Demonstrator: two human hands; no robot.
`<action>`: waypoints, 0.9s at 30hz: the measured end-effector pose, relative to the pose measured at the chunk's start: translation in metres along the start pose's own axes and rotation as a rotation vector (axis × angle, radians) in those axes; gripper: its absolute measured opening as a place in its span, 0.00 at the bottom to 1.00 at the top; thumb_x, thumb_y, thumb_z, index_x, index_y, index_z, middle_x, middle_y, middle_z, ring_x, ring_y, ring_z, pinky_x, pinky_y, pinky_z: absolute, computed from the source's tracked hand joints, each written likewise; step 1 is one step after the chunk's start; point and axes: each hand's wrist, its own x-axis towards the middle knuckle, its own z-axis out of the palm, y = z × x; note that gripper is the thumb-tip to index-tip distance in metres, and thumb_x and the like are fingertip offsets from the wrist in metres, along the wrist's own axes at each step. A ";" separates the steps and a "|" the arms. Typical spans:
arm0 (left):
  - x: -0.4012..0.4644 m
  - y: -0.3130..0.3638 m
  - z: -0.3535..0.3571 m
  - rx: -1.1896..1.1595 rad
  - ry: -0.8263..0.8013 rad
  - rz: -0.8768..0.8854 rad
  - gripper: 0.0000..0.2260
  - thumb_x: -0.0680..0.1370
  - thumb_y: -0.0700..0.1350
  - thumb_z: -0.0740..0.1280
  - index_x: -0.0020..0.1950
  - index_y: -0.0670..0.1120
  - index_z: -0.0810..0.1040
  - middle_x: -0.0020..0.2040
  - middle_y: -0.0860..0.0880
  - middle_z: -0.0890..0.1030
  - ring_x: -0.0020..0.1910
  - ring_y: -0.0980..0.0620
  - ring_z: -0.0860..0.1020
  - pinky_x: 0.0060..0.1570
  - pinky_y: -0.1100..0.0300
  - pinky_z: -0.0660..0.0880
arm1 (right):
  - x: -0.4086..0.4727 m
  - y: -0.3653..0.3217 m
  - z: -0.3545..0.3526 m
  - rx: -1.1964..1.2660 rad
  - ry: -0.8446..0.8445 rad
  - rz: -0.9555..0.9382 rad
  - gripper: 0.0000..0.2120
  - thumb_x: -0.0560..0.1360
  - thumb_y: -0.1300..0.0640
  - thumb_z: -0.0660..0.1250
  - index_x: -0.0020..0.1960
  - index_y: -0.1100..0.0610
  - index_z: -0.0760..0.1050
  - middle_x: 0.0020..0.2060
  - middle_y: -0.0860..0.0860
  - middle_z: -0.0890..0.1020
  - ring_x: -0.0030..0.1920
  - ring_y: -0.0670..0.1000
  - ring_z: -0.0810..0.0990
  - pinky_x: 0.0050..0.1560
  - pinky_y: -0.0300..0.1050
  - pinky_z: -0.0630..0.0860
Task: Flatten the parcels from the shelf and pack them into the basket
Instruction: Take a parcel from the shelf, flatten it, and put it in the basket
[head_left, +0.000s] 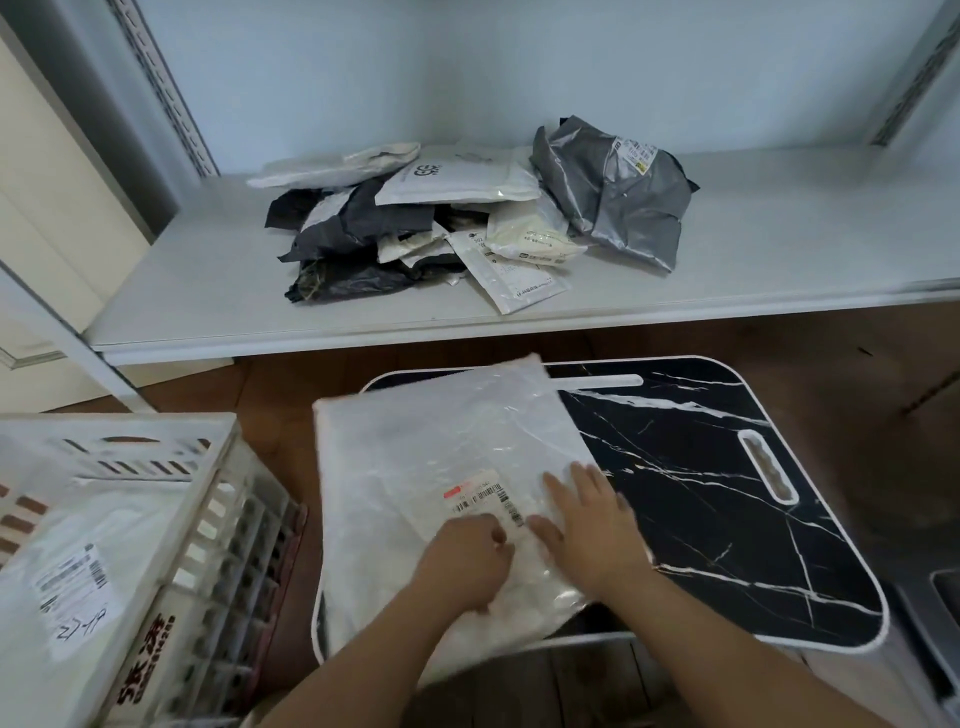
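basket (156, 597) print "张涛", parcel label (85, 631) handwritten "27-19"

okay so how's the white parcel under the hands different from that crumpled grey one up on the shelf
The white parcel lies spread flat on the black marble tabletop; the grey parcel sits puffed and crumpled on the shelf. The white one is pressed by the left hand and right hand; the grey one is untouched. Both carry a shipping label.

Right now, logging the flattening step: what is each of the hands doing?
Left hand: fingers curled, pressing on the white parcel; a grip cannot be told.
Right hand: open, flat on the same parcel.
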 end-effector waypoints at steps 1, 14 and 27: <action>0.004 -0.001 -0.002 0.049 0.126 -0.005 0.15 0.80 0.49 0.59 0.65 0.47 0.73 0.62 0.45 0.77 0.59 0.46 0.76 0.58 0.56 0.73 | -0.002 -0.005 0.008 -0.002 -0.022 -0.057 0.47 0.64 0.27 0.27 0.78 0.45 0.48 0.78 0.52 0.47 0.78 0.54 0.41 0.75 0.59 0.46; 0.037 -0.066 0.012 0.682 0.267 0.138 0.27 0.77 0.64 0.35 0.76 0.60 0.40 0.77 0.47 0.39 0.75 0.41 0.35 0.68 0.32 0.34 | -0.005 -0.008 0.042 -0.212 0.169 -0.109 0.41 0.68 0.26 0.52 0.59 0.58 0.79 0.41 0.57 0.74 0.41 0.58 0.71 0.41 0.56 0.69; 0.043 -0.069 0.045 0.479 0.355 0.108 0.30 0.77 0.69 0.46 0.77 0.59 0.54 0.79 0.47 0.53 0.77 0.37 0.51 0.62 0.22 0.50 | 0.011 0.006 0.062 -0.199 0.120 -0.210 0.32 0.76 0.28 0.48 0.76 0.40 0.58 0.78 0.49 0.54 0.77 0.64 0.51 0.57 0.84 0.56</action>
